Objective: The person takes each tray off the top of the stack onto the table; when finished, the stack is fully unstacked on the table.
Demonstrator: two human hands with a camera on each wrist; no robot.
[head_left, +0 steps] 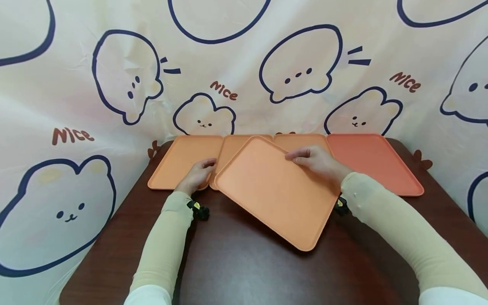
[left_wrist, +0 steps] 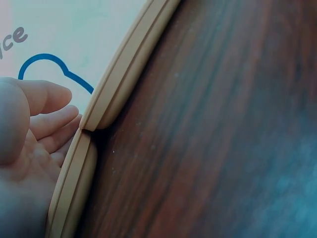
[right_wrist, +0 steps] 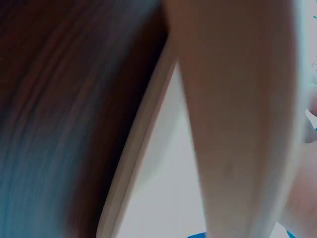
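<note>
My right hand (head_left: 318, 160) pinches the far edge of a light orange rectangular tray (head_left: 274, 195), thumb and fingers at its rim. That tray is tilted, raised over the table, and partly covers two orange trays behind it, the second from the left (head_left: 233, 146) and the third (head_left: 305, 140). Its rim (right_wrist: 237, 124) fills much of the right wrist view, blurred. Over the leftmost orange tray (head_left: 183, 163), near its right edge, is my left hand (head_left: 198, 174), fingers loosely bent and gripping nothing. In the left wrist view, that hand (left_wrist: 34, 134) appears beyond two adjoining tray rims (left_wrist: 119, 79).
A coral-red tray (head_left: 373, 163) lies at the right end of the row. The row runs along the far side of a dark brown wooden table (head_left: 244, 271). Behind it hangs a pale curtain (head_left: 236, 63) with cartoon outlines.
</note>
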